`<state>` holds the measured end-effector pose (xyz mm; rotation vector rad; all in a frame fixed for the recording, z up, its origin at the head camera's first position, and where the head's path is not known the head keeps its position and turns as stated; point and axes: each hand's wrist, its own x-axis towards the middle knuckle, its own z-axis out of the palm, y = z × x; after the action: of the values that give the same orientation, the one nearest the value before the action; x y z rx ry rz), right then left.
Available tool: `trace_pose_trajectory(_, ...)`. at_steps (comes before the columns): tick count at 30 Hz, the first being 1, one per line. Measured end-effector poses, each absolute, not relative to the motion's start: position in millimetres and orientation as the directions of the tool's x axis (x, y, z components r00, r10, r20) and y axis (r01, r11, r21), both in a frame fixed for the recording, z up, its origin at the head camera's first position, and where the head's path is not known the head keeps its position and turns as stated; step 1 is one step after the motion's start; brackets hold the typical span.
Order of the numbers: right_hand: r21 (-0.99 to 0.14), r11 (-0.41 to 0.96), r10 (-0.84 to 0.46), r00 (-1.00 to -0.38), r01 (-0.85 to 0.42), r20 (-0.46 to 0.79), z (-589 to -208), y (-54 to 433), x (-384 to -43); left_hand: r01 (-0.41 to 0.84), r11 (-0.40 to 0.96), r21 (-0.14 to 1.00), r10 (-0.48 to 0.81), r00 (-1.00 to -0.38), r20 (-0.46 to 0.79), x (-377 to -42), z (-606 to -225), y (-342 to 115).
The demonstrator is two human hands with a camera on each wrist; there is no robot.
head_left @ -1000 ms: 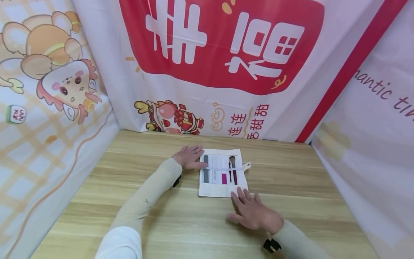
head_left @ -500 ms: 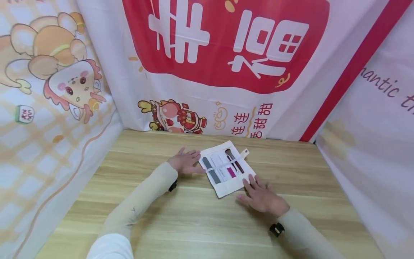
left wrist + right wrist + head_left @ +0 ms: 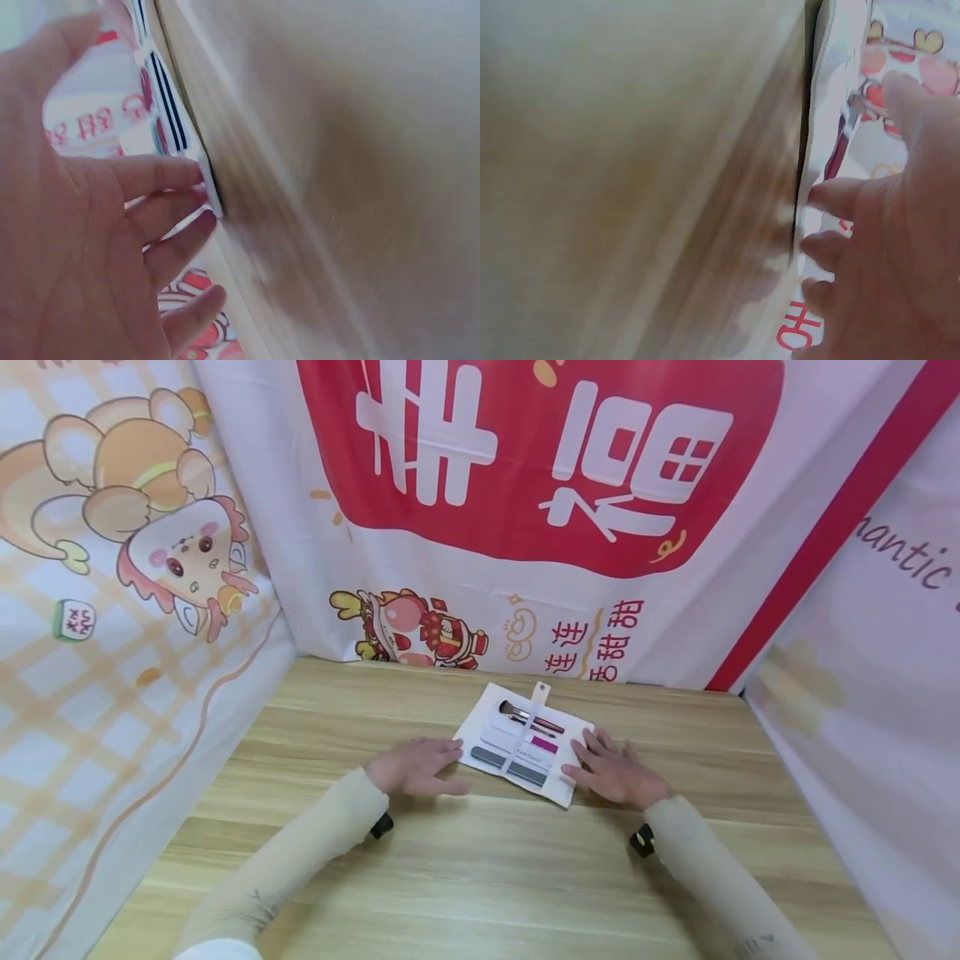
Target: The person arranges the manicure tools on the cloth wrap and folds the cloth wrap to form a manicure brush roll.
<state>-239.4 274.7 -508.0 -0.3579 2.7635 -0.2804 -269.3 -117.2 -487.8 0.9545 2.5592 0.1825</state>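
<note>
An unrolled white fabric case [image 3: 474,727] lies flat near the back of the table, turned at a slant. It holds a makeup brush [image 3: 551,725], a thinner dark stick beside it, a card with a pink block [image 3: 544,744] and a grey file-like strip [image 3: 489,757], all under a white elastic band. My left hand [image 3: 416,767] touches the case's left corner with spread, nearly straight fingertips; the left wrist view shows them on its edge [image 3: 213,187]. On the opposite side, my right hand [image 3: 617,772] rests its extended fingertips on the right edge.
A wood-grain table [image 3: 480,877] spreads beneath both arms. Behind it hangs a printed red and white cloth [image 3: 525,543]. More printed cloth closes off the left side [image 3: 172,685] and the right side [image 3: 862,677].
The case has turned counter-clockwise, its strap tab swinging from the right side to the back. My right hand has moved away from me along with its edge; my left hand has come slightly nearer.
</note>
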Motion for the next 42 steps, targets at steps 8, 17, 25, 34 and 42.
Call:
trace_pose_trajectory(8, -0.24, 0.939, -0.311, -0.909, -0.248, -0.277, -506, 269, -259, 0.677, 0.704, 0.212, 0.71, -0.673, -0.207, -228, -485, -111)
trace_pose_trajectory(17, -0.284, 0.923, -0.334, -0.907, -0.26, -0.255, -500, 268, -262, 0.724, 0.651, 0.227, 0.749, -0.661, -0.038, -219, -484, -99)
trace_pose_trajectory(25, -0.251, 0.87, -0.46, -0.882, -0.424, -0.105, -476, 275, -237, 0.714, 0.67, 0.202, 0.725, -0.688, 0.03, -233, -496, -111)
trace_pose_trajectory(34, -0.255, 0.844, -0.501, -0.864, -0.472, -0.056, -493, 277, -203, 0.717, 0.66, 0.226, 0.731, -0.682, 0.028, -239, -500, -115)
trace_pose_trajectory(42, -0.271, 0.841, -0.478, -0.878, -0.468, 0.029, -508, 270, -202, 0.708, 0.647, 0.283, 0.728, -0.684, 0.047, -242, -504, -115)
